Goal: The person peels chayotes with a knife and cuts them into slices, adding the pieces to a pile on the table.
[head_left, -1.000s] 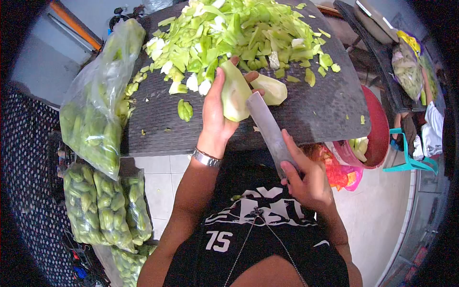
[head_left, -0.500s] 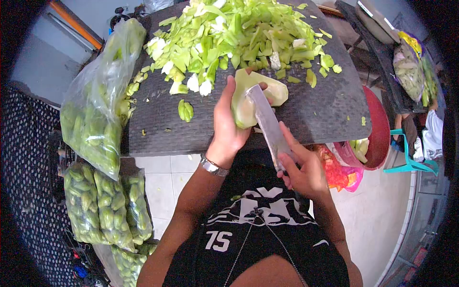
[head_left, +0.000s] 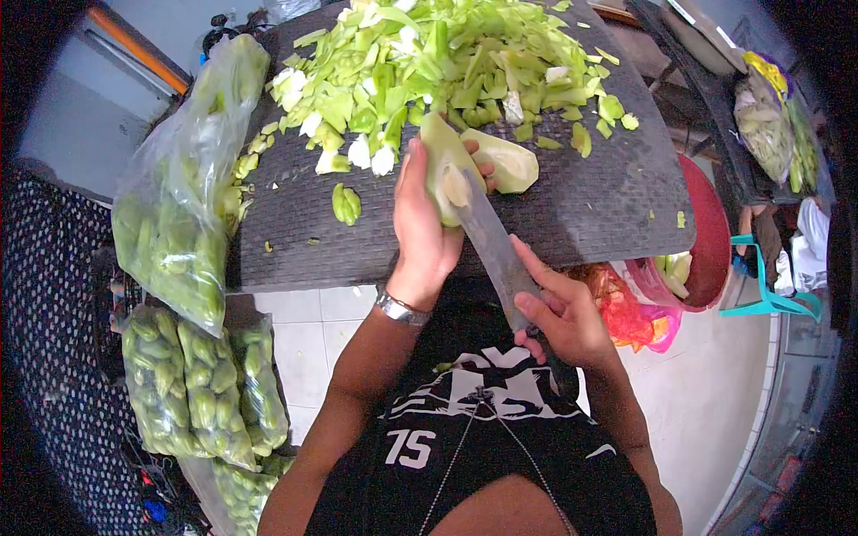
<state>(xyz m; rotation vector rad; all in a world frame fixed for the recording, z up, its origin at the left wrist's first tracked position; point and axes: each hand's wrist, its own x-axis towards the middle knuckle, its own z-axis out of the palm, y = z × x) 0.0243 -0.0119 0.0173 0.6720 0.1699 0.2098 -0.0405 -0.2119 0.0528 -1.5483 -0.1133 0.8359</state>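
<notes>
A pale green peeled vegetable half (head_left: 436, 165) is in my left hand (head_left: 424, 219), whose fingers wrap behind it. My right hand (head_left: 565, 311) holds a broad-bladed knife (head_left: 497, 252), its tip end against the cut face of that half. A second peeled half (head_left: 506, 163) is just right of my left fingers, over the dark table (head_left: 590, 219). Beyond my hands lies a heap of green and white peelings (head_left: 447, 67). One small green piece (head_left: 346, 204) rests left of my left hand.
A clear bag of green vegetables (head_left: 183, 210) leans at the table's left edge, with more filled bags (head_left: 210, 389) below. To the right are a red tub (head_left: 710, 237), a red-orange bag (head_left: 621, 313) and a teal stool (head_left: 764, 299). Another person's arm shows at the far right.
The held half and my left hand shifted right, then back left a little and upward. The knife's tip has moved slightly left and down across the cut face since half a second ago.
</notes>
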